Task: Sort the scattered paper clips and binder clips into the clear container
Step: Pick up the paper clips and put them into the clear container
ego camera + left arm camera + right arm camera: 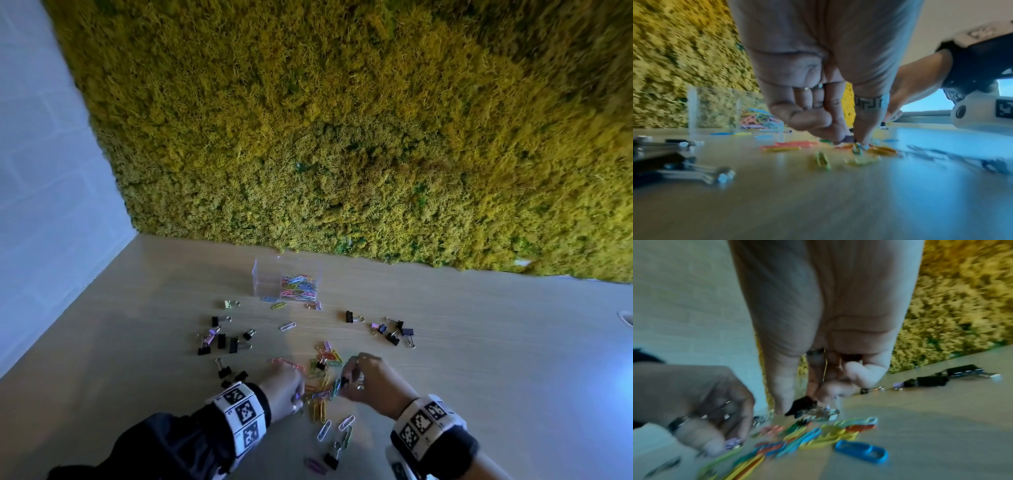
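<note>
The clear container (263, 277) stands at the back of the table by the moss wall, with coloured paper clips (298, 286) in its right compartment. A pile of coloured paper clips (322, 375) lies between my hands. My left hand (298, 394) is down on the pile's left side, and its thumb and fingertips (849, 140) pinch a small lilac clip (731, 442). My right hand (346, 380) hovers at the pile's right side. It pinches a black binder clip (801, 405) just above the table.
Black and lilac binder clips lie in groups at the left (222, 339) and right (394, 330) of the wooden table (479, 359). More paper clips and a binder clip (332, 455) lie near me. A white wall (41, 205) borders the left.
</note>
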The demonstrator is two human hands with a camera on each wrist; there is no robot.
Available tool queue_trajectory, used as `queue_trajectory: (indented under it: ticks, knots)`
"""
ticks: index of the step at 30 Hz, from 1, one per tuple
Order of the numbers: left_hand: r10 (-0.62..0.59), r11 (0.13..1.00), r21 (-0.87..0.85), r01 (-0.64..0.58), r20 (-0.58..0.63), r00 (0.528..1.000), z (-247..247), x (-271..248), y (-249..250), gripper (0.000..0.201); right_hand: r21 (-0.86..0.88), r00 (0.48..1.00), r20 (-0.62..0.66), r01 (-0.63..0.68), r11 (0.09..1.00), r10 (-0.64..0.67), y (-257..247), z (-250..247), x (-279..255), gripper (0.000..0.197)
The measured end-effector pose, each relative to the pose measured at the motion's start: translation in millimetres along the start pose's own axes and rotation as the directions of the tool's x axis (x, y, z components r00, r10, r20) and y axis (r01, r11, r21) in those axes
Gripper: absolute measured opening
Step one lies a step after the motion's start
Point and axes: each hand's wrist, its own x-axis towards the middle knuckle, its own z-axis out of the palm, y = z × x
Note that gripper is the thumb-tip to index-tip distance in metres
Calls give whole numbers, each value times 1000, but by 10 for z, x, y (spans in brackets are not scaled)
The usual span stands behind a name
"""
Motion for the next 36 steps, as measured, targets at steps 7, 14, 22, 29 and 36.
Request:
queue_trajectory:
  ticks: [7, 14, 22, 29, 36]
  knots:
    - [-149, 976, -188, 107, -227, 962, -397, -90, -502, 12, -41, 963, -149, -232, 972, 223, 390, -374, 63, 56]
    - [-228, 973, -41, 229, 33, 973, -187, -426, -485, 34, -168, 954, 183, -206, 964, 236, 291, -137, -155, 147]
    - [-95, 986, -137, 98, 25, 995, -4, -259, -274, 29, -41, 967, 196, -158, 987, 163, -43, 221, -234, 142]
    - [-171, 978, 110, 175, -44, 984, -139, 4, -199, 54, -109, 963, 266, -22, 994, 51, -289, 280, -329, 121]
    - [21, 998, -55, -14, 140, 990, -96, -98, -243, 76, -16, 931, 365, -4, 1000, 10, -106, 171, -322, 101]
